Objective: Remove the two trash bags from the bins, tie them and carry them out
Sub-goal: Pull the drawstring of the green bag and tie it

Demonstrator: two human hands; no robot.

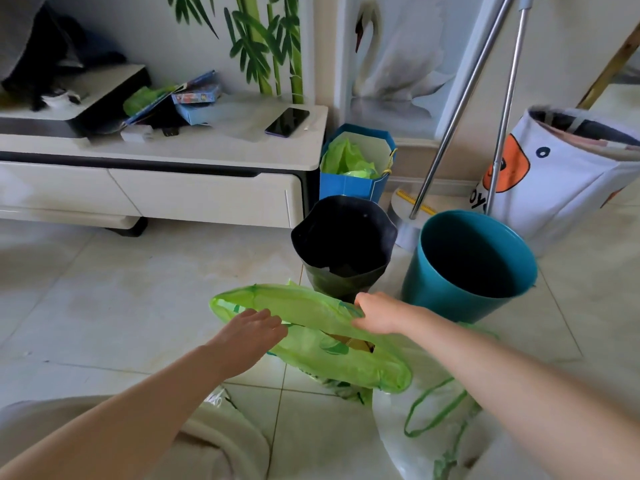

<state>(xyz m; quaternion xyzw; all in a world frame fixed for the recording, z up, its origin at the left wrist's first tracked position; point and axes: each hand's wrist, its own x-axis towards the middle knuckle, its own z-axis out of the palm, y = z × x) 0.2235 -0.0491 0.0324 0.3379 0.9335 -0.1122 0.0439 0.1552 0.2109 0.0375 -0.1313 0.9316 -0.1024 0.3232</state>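
Observation:
A green trash bag (311,337) stands on the floor tiles in front of me, its mouth pulled into a long flat slit. My right hand (375,313) grips the far right part of its rim. My left hand (254,329) rests on the near left rim with fingers spread; a firm grip cannot be made out. Behind the bag stand a dark bin (343,244) and a teal bin (471,265), both with no bag inside. A second bag, whitish with green drawstrings (436,410), lies at the lower right.
A white TV cabinet (173,174) with a phone (287,122) and clutter runs along the left. A blue paper bag (356,161) with green plastic stands behind the bins. Two metal poles (460,109) lean at the right beside a white fabric hamper (561,174).

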